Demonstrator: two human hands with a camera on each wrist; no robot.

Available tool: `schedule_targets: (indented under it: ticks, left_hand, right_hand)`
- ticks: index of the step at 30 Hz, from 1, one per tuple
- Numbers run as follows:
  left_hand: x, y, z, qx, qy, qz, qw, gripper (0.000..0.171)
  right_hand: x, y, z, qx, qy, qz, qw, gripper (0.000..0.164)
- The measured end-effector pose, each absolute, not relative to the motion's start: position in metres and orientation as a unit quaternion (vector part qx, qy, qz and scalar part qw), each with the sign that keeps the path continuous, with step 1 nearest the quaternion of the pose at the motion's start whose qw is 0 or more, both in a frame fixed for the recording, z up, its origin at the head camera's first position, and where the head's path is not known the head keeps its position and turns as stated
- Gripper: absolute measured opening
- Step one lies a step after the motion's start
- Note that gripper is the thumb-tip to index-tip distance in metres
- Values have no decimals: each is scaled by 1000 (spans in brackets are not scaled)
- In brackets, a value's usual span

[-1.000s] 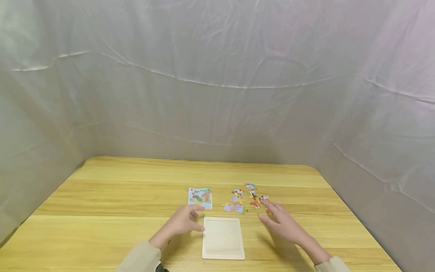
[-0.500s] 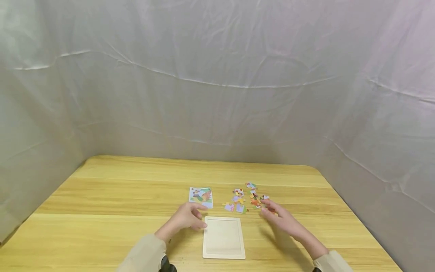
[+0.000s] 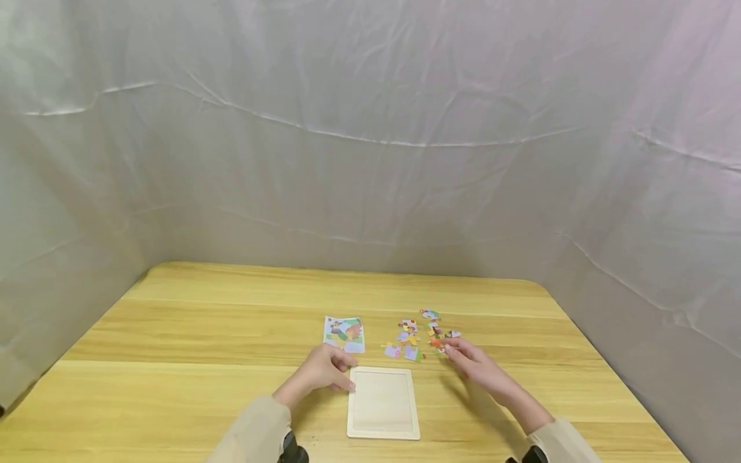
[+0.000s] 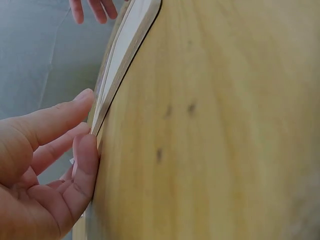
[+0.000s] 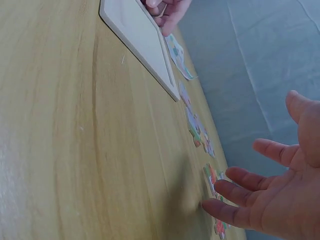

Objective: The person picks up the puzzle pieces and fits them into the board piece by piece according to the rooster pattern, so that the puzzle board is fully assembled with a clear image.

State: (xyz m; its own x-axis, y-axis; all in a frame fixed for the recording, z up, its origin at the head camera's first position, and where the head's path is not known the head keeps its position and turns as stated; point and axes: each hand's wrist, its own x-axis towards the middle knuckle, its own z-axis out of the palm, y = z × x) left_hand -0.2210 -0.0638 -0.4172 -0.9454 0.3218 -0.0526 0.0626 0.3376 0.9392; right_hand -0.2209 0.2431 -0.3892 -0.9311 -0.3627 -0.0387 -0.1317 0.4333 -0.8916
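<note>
A shallow pale wooden puzzle tray point(image 3: 384, 404) lies on the table near the person. The left hand point(image 3: 324, 370) is at its far left corner, thumb at the left rim and index fingertip near the top edge. In the left wrist view, the left thumb point(image 4: 62, 117) is extended and other fingers curl near the table. Further right, the right hand point(image 3: 480, 368) reaches over the near side of a loose cluster of colourful jigsaw pieces point(image 3: 437, 344). Its fingers point(image 5: 237, 192) are spread and relaxed in the right wrist view, with nothing seen between them.
A small printed picture card point(image 3: 344, 334) lies beyond the tray, left of the pieces. More jigsaw pieces point(image 3: 410, 337) lie between card and right hand. The wooden table point(image 3: 220, 315) is enclosed by grey fabric point(image 3: 370, 193) at the back and sides.
The left index finger has come down closer to the tray's corner. On the right hand, the thumb has moved up toward the fingers over the pieces. The head view has shifted slightly.
</note>
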Motion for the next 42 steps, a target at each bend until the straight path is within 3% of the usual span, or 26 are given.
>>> schedule_targets:
  ticks: [6, 19, 42]
  left_hand:
    - [-222, -63, -419, 123, 816, 554, 111, 35]
    - [-222, -59, -419, 126, 828, 538, 97, 32]
    - [-216, -56, -418, 135, 832, 532, 84, 34]
  right_hand:
    - [-222, 243, -388, -134, 830, -525, 132, 49]
    - [-243, 238, -386, -110, 814, -559, 112, 53]
    - [-308, 216, -416, -27, 808, -582, 86, 35]
